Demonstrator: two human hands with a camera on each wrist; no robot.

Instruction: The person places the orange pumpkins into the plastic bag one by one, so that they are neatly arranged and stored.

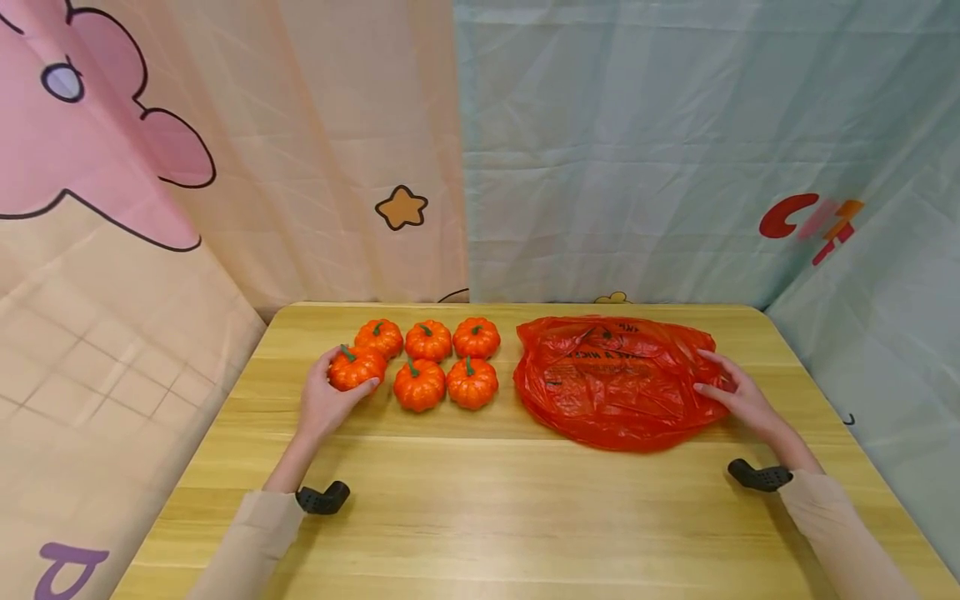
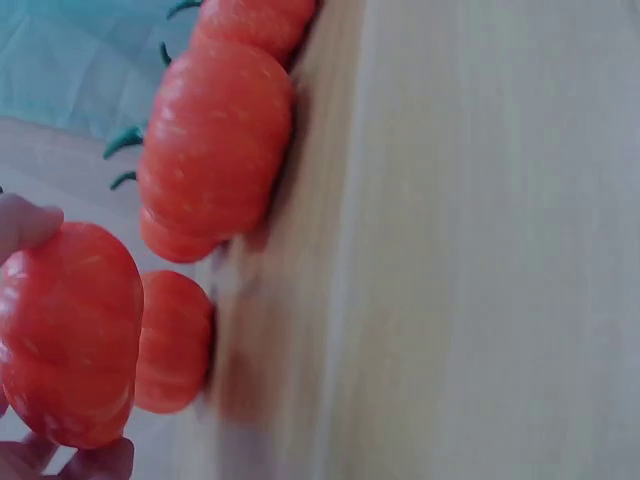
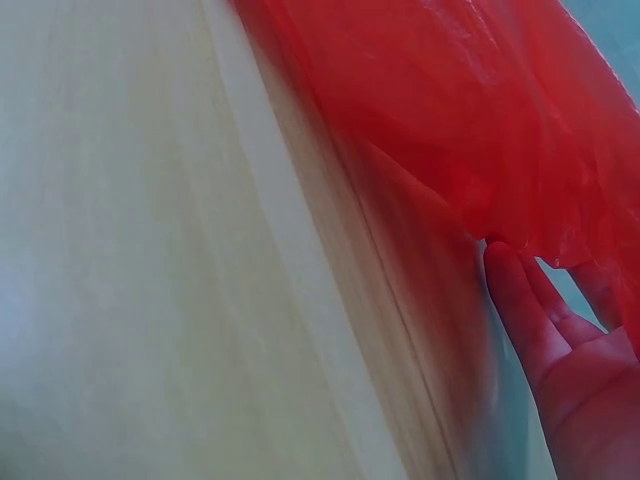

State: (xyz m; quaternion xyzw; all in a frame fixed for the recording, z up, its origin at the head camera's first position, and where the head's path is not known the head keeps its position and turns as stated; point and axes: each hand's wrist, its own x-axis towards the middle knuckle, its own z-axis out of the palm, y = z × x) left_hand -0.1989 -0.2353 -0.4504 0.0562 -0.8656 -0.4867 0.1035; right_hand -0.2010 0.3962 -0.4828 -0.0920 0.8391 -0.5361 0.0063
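My left hand [image 1: 324, 402] grips a small orange toy pumpkin [image 1: 357, 368] with a green stem, thumb on one side and fingers on the other. In the left wrist view this pumpkin [image 2: 72, 335] is held up off the tabletop. Several matching pumpkins [image 1: 419, 385] stand close by in two rows to its right. A crumpled red plastic bag [image 1: 615, 383] with dark print lies flat at the right. My right hand [image 1: 742, 400] is at the bag's right edge, thumb and fingers spread and touching the film. In the right wrist view the bag [image 3: 430, 110] partly covers the fingers [image 3: 520, 300].
The light wood table [image 1: 480, 517] carries everything. Printed curtains [image 1: 660, 150] hang behind its back edge and along both sides. A black wrist device [image 1: 324, 498] sits at the left cuff and another one [image 1: 757, 477] at the right.
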